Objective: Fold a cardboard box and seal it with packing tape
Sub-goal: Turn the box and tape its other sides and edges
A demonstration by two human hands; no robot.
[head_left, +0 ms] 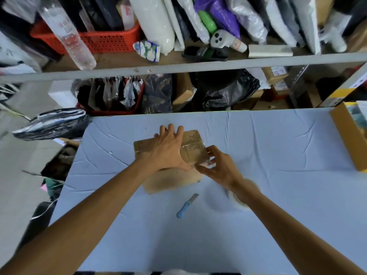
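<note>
Left hand (168, 149) presses flat, fingers spread, on the cardboard box (193, 144). Right hand (218, 165) pinches clear tape (206, 162) at its right edge; a knife (186, 206) lies nearside of that pinch.

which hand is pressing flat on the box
The left hand, fingers spread flat on top of the cardboard box; the right hand instead pinches clear tape at the box's right edge.

Soft even light, faint shadows; edges bowed; blur behind right hand (220, 167), perhaps motion
</note>
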